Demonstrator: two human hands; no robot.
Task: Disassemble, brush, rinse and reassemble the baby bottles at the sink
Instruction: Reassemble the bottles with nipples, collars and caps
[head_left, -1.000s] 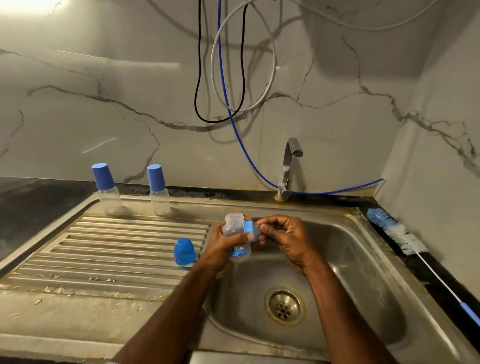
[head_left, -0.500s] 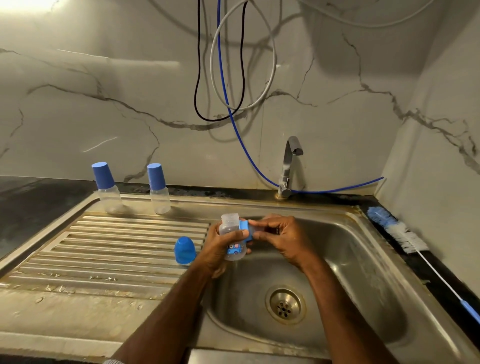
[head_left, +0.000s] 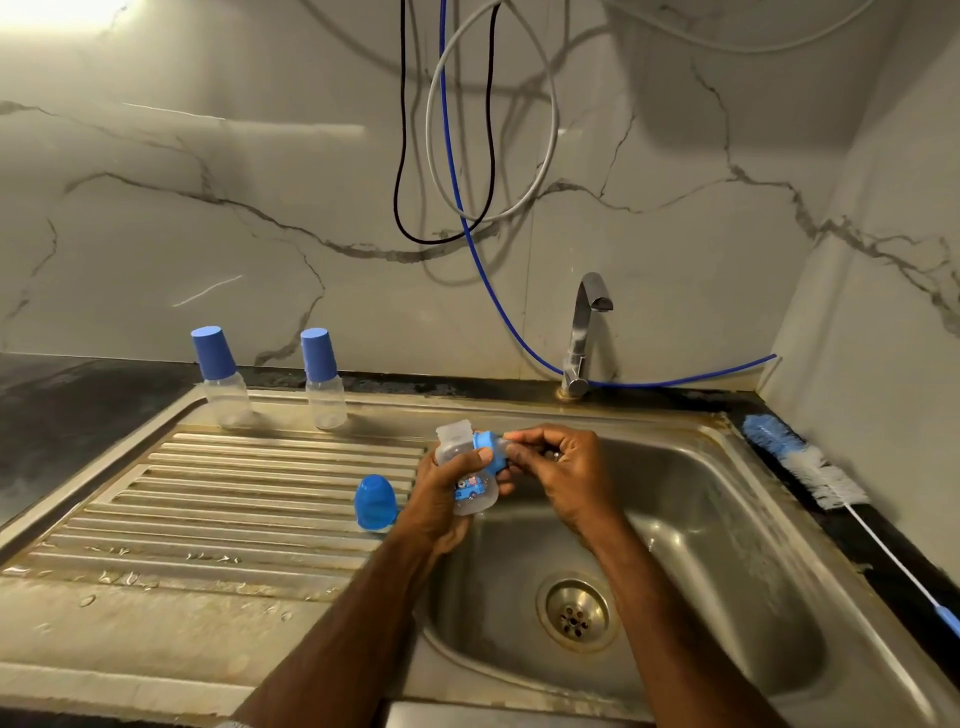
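Note:
My left hand (head_left: 441, 499) grips a small clear baby bottle (head_left: 457, 452) with a blue picture, its open neck pointing up, over the sink's left rim. It also holds a blue collar ring (head_left: 488, 452) against the bottle's side. My right hand (head_left: 561, 473) pinches the clear teat in that ring with its fingertips; the teat is mostly hidden. A blue dome cap (head_left: 375, 503) stands on the drainboard just left of my left hand. Two capped clear bottles (head_left: 221, 379) (head_left: 323, 382) stand upright at the drainboard's back.
The steel sink basin (head_left: 727, 545) with its drain (head_left: 576, 613) lies below my hands. The tap (head_left: 584, 332) rises at the back rim, with no water running. A blue and white bottle brush (head_left: 810, 467) lies on the right counter. Hoses hang on the marble wall.
The hands stay over the sink's left rim. The right fingertips have shifted along the blue ring to the teat, and the bottle has tilted slightly.

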